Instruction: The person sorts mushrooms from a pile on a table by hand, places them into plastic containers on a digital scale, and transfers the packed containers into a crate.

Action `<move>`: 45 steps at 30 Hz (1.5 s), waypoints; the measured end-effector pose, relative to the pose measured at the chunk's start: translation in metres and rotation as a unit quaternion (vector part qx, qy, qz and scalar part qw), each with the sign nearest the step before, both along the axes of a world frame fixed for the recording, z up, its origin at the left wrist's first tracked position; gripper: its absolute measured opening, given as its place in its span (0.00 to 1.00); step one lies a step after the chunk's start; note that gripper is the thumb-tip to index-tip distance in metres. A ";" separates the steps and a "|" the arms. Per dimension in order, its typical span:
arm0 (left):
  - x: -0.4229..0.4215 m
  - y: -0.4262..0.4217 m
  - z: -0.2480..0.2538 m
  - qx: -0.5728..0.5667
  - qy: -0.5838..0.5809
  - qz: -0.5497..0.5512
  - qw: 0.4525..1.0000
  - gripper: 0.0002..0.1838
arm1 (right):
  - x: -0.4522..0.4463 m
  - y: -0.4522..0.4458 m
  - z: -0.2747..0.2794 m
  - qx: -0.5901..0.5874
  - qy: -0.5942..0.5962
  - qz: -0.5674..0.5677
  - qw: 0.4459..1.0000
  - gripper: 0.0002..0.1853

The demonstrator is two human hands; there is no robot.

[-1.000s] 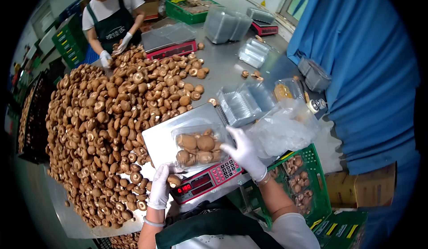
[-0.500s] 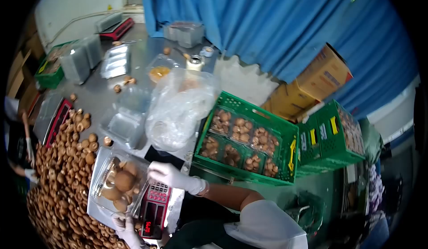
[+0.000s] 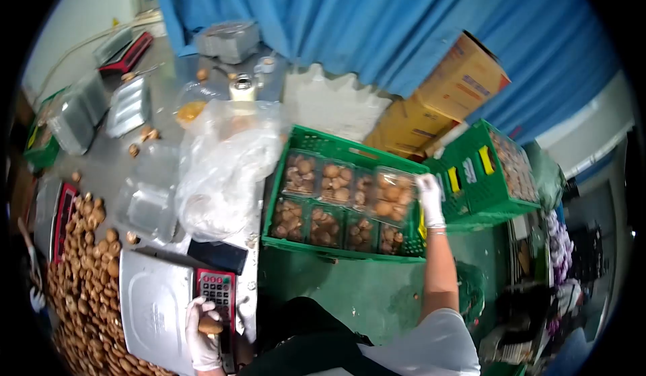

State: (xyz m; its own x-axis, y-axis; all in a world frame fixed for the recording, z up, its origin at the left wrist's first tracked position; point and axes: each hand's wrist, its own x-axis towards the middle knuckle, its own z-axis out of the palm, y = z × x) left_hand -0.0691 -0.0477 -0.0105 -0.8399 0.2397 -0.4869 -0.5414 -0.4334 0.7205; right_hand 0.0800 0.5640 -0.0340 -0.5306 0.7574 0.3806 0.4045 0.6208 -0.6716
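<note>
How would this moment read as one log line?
right hand: gripping clear shiitake pack over green crate | left hand: holding shiitake mushroom over digital scale | inside crate: more packs

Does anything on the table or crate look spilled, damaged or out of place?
A few loose mushrooms lie near the clear trays, apart from the big heap, so they look like strays. The pack askew over the green crate is held by the right hand, so probably isn't misplaced. Nothing looks clearly damaged.

Mushroom pile (image 3: 94,315) left, scale (image 3: 158,305) beside it, crate (image 3: 343,254) right, packs (image 3: 326,228) in crate
</note>
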 end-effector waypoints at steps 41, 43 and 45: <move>0.121 -0.089 0.039 0.045 0.197 0.321 0.925 0.23 | -0.253 -0.487 0.148 0.171 -0.024 0.805 0.567 0.05; 0.120 -0.092 0.042 0.014 0.188 0.321 0.928 0.23 | -0.234 -0.505 0.111 0.250 -0.049 0.845 0.471 0.08; 0.132 -0.095 0.034 -0.002 0.186 0.353 0.917 0.23 | -0.227 -0.510 0.085 0.303 -0.109 0.846 0.425 0.08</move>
